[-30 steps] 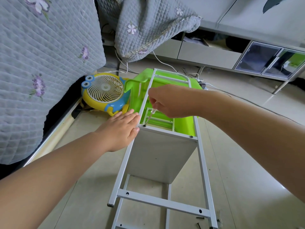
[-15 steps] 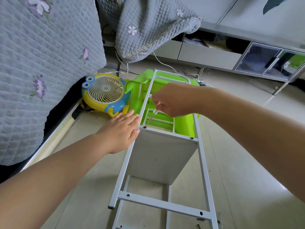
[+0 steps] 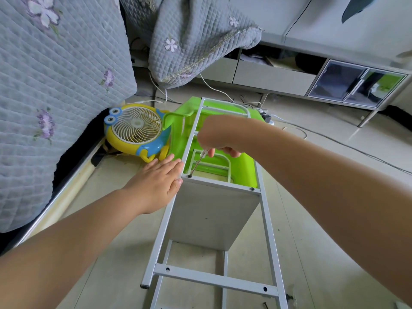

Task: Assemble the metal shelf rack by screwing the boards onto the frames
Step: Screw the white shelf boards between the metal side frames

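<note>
The person's flat left hand [image 3: 159,181] braces the stiff, light-looking metal frame [image 3: 266,221]; the right hand [image 3: 217,139] grips a screwdriver [image 3: 199,162] seated in the board's [image 3: 211,215] corner screw [image 3: 189,176].

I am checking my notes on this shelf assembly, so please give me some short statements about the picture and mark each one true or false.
1. The right hand holds a screwdriver whose tip sits at a screw in the left corner of the board. True.
2. The left hand grips a spare screw. False: it lies flat with straight fingers against the left rail of the metal frame and holds nothing.
3. The right corner of the board already has a screw in it. True.
4. The yellow cartoon fan stands on top of the board. False: it is on the floor, left of the green plastic stool.
5. The lower crossbar has a board screwed on. False: its holes are empty.
</note>
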